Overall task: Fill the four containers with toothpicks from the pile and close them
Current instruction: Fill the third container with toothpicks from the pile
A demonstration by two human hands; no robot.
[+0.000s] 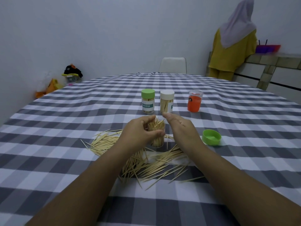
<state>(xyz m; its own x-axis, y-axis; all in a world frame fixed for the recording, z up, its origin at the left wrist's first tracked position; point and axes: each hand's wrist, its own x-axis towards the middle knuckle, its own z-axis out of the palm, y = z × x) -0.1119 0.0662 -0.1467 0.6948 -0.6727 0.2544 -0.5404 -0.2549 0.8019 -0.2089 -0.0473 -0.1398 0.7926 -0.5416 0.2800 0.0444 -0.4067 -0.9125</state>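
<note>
My left hand (pixel 140 132) grips a clear open container (pixel 157 139) standing upright on the table, packed with toothpicks that stick out of its top. My right hand (pixel 180 126) hovers just right of its mouth, fingers curled, thumb and fingertip close together at the toothpick tips; whether it pinches a toothpick I cannot tell. A pile of loose toothpicks (pixel 149 162) spreads in front of and left of the container. Behind stand a filled container with a green lid (pixel 148 101), a filled one with a white lid (pixel 167 101) and an orange container (pixel 194 101). A loose green lid (pixel 211 137) lies open side up at the right.
The table carries a grey and white checked cloth (pixel 65 144). A white chair (pixel 173 65) stands at the far side. A person in yellow (pixel 231 51) stands at a counter in the back right. Bags and toys (pixel 68 77) lie by the left wall.
</note>
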